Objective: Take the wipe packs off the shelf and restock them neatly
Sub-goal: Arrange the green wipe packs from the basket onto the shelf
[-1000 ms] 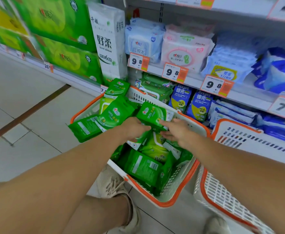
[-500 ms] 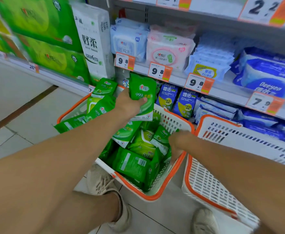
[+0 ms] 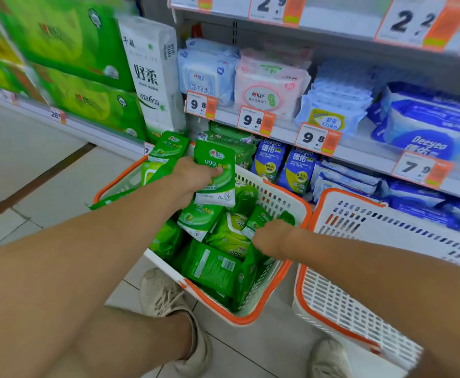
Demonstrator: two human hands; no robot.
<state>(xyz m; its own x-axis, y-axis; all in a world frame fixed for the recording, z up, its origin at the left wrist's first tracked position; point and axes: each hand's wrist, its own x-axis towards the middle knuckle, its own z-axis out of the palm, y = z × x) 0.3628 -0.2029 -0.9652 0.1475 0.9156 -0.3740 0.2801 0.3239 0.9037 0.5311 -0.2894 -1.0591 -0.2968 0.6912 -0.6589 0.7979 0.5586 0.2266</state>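
Note:
My left hand [image 3: 193, 177] grips a green wipe pack [image 3: 215, 170] upright, above the far end of a white basket with an orange rim [image 3: 286, 282]. The basket holds several green wipe packs [image 3: 212, 268] in a loose heap. My right hand [image 3: 271, 237] reaches down into the basket's right side and curls round a small green pack [image 3: 259, 219]; its fingers are mostly hidden among the packs. More green packs [image 3: 229, 137] lie on the bottom shelf just behind the basket.
A second, white and orange basket [image 3: 359, 317] stands tilted at the right. Blue wipe packs [image 3: 299, 167] fill the bottom shelf, white and pink packs [image 3: 269, 85] the shelf above. Tissue bales [image 3: 152, 75] stand left. My shoes [image 3: 166, 296] rest on the tiled floor.
My left hand lifted a green pack out of the basket and holds it up toward the bottom shelf. My right hand moved to the basket's right side and down among the packs.

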